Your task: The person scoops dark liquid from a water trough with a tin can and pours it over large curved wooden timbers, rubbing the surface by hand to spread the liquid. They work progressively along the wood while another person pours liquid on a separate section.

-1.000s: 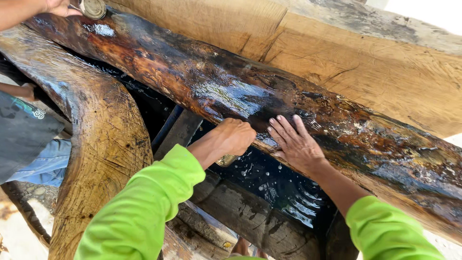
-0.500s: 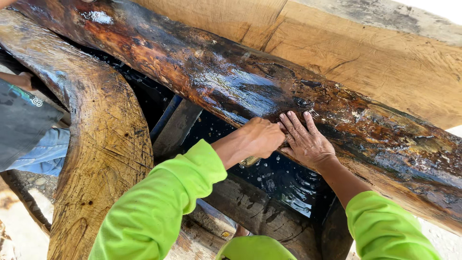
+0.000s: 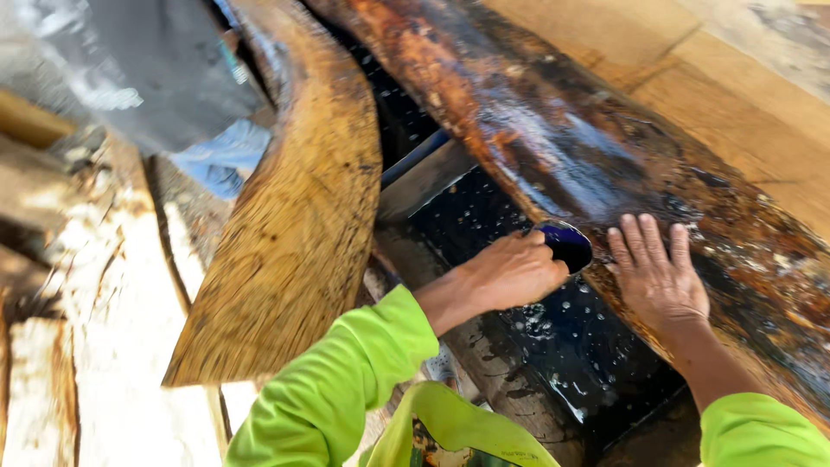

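A long dark wet timber [image 3: 553, 130] runs from the top middle down to the right, glossy with liquid. My left hand [image 3: 510, 272] grips a small dark blue cup [image 3: 566, 245] held against the timber's lower edge. My right hand [image 3: 657, 277] lies flat on the wet wood just right of the cup, fingers spread. Both arms wear bright green sleeves. Below the hands is a black wet sheet [image 3: 562, 346] speckled with droplets.
A curved pale timber [image 3: 294, 225] arcs on the left. Another person in grey top and jeans [image 3: 164, 78] stands at the upper left. Light planks [image 3: 735, 78] lie beyond the dark timber. Rough pale wood [image 3: 86, 346] fills the lower left.
The view has swung left and closer. My left hand, earlier closed against the timber, now shows the blue cup at its fingertips. My right hand stays flat on the wood.
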Demonstrator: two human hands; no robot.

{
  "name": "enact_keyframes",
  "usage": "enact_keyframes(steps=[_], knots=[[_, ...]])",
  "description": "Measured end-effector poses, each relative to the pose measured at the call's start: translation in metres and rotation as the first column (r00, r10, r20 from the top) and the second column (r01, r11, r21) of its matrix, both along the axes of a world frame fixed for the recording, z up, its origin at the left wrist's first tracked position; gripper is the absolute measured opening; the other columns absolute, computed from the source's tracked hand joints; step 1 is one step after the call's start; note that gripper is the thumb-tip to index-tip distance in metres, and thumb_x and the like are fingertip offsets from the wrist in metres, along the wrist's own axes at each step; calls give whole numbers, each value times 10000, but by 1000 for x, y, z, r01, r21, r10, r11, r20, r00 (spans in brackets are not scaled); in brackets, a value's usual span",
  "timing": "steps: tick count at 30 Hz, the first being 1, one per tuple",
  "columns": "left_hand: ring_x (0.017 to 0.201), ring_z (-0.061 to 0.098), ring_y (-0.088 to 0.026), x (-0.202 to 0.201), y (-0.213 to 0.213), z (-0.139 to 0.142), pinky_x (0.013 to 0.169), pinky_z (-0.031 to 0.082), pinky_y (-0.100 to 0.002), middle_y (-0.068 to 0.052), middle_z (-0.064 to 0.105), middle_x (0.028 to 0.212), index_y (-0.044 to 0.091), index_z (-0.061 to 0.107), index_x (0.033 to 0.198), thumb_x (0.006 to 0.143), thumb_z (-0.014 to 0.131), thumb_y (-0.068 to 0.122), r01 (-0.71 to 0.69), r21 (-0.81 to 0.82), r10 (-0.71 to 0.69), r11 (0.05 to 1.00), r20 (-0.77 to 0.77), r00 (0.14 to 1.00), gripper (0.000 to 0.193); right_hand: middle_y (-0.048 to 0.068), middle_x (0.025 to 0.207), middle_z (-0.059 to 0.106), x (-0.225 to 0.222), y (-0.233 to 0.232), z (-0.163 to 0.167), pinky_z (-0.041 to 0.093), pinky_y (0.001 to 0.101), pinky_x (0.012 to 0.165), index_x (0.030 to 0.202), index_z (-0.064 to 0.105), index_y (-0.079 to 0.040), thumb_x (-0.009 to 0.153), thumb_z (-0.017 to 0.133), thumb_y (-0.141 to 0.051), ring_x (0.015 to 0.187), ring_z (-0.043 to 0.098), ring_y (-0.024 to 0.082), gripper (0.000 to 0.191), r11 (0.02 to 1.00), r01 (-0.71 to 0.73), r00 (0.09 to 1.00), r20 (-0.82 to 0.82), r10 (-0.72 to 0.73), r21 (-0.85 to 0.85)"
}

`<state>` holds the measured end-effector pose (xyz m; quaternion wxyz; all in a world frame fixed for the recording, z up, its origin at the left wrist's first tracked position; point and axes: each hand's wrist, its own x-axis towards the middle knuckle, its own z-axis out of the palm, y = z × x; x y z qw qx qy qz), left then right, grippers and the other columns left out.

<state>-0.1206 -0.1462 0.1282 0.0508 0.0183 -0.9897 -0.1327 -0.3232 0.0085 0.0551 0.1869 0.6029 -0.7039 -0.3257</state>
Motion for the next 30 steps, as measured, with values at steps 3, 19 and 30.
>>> enact_keyframes(steps=[3,19,30], knots=[[985,688,-315,39,27,1,844,576,-441,-139,747,901,53,721,948,1006,623,241,-169,82,165,982,49,985,220,59,1720,168,6,-3,4,164,555,1226,1643,209,-194,1056,246,-546,1575,162,264,685,998,22,998,-53,-18,66],[953,689,-257,260,61,37,897,570,-390,-116,716,942,47,669,1032,749,723,38,-616,-8,586,788,-298,754,289,19,1672,99,-3,-17,-32,17,665,1189,1545,180,-246,962,253,-730,1551,37,260,761,787,-125,696,512,504,-604],[845,669,-320,504,63,96,699,576,-434,-156,688,870,2,691,1044,872,761,156,-839,200,846,505,-307,436,242,263,1483,572,223,-37,-94,344,481,1216,1364,631,22,993,641,-401,1413,500,411,563,813,223,625,719,305,-538]])
